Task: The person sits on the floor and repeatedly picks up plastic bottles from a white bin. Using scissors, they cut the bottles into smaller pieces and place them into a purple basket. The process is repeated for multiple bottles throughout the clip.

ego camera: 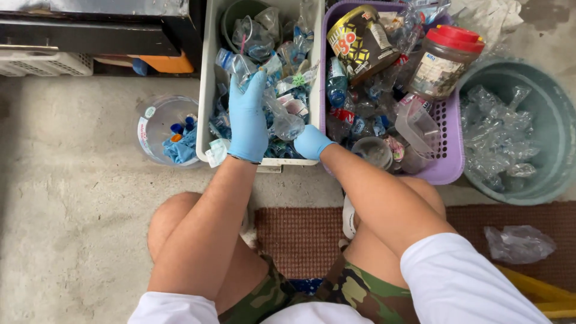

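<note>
Squatting over a white rectangular plastic crate (207, 90) on the concrete floor, the person had both blue-gloved hands inside it. The left hand (247, 117) lay flat near the crate's near-left corner, fingers long and loosely spread over crushed clear plastic bottles (282, 117); whether it pinched anything underneath could not be told. The right hand (311, 141) sat at the crate's near edge, curled against one crumpled clear bottle lying just beside it; the grip itself was hidden by the glove's back.

Judged handling: the bottles looked very light, thin-walled and springy, already dented, likely slick and crackly under gloves. The stiffest purchase would be the neck or capped end; the body would give under a squeeze. Not fragile.

Surroundings: a purple perforated plastic basket (451, 150) stood touching the crate's right side, holding mixed bottles, a clear jar with a red lid (447, 57) and a dark printed round tin (360, 42). A grey-green round tub (555, 120) of crumpled clear plastic stood farther right. A clear round container (150, 120) with blue caps sat left of the crate.
</note>
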